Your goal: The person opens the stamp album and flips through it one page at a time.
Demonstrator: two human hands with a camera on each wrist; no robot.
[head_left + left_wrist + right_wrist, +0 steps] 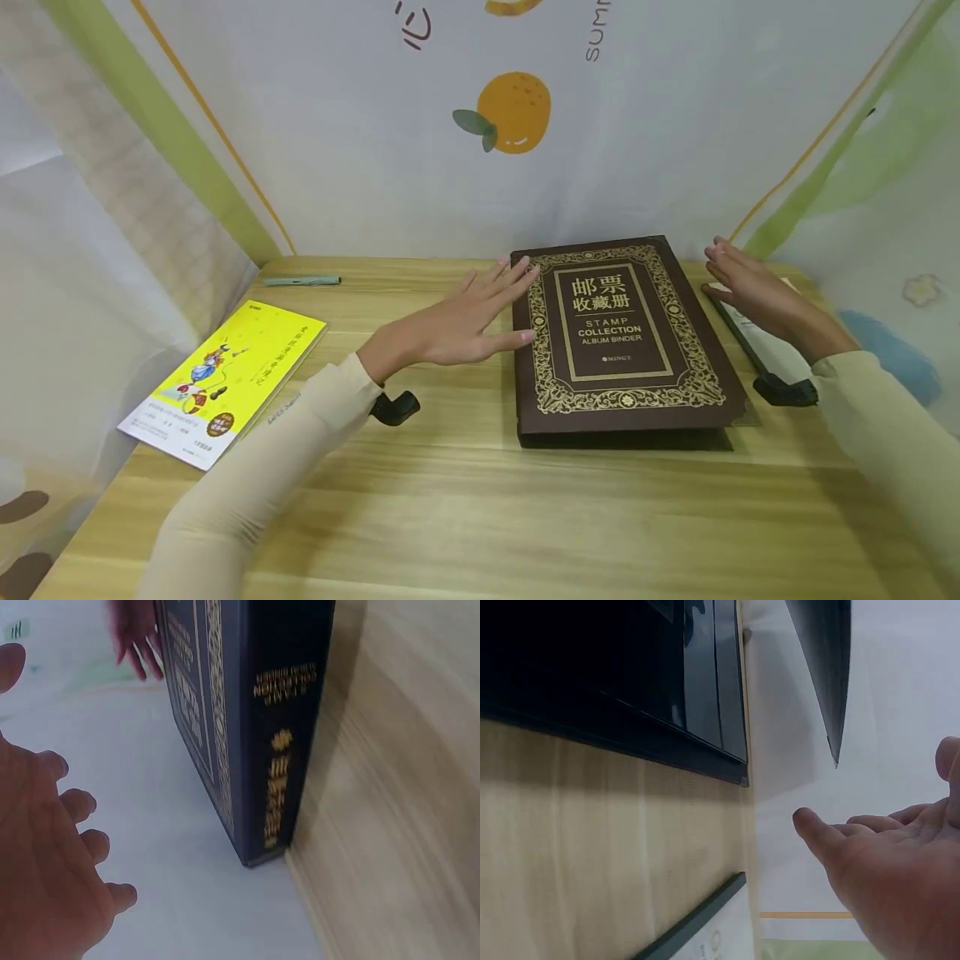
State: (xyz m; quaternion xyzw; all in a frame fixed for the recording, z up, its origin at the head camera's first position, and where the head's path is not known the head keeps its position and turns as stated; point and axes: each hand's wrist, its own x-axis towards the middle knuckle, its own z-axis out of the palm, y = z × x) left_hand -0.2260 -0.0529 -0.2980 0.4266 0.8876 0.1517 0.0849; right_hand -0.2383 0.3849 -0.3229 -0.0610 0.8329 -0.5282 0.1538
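Note:
A dark brown stamp album binder (617, 400) with gold lettering and a gold border lies on the wooden table. In the right wrist view its top cover (825, 667) stands apart from the dark inside below. My left hand (468, 321), fingers spread, is at the album's left side; the left wrist view shows a gap between it and the spine (281, 742). Beyond the album's right edge hovers my right hand (761, 296), fingers extended and holding nothing. Below the right hand lies a flat white item with a dark edge (772, 346), partly covered by that hand.
On the left of the table (450, 517) lies a yellow and white book (255, 350). A greenish pen-like stick (302, 281) is near the back edge. Curtains printed with fruit (513, 112) hang behind and on both sides.

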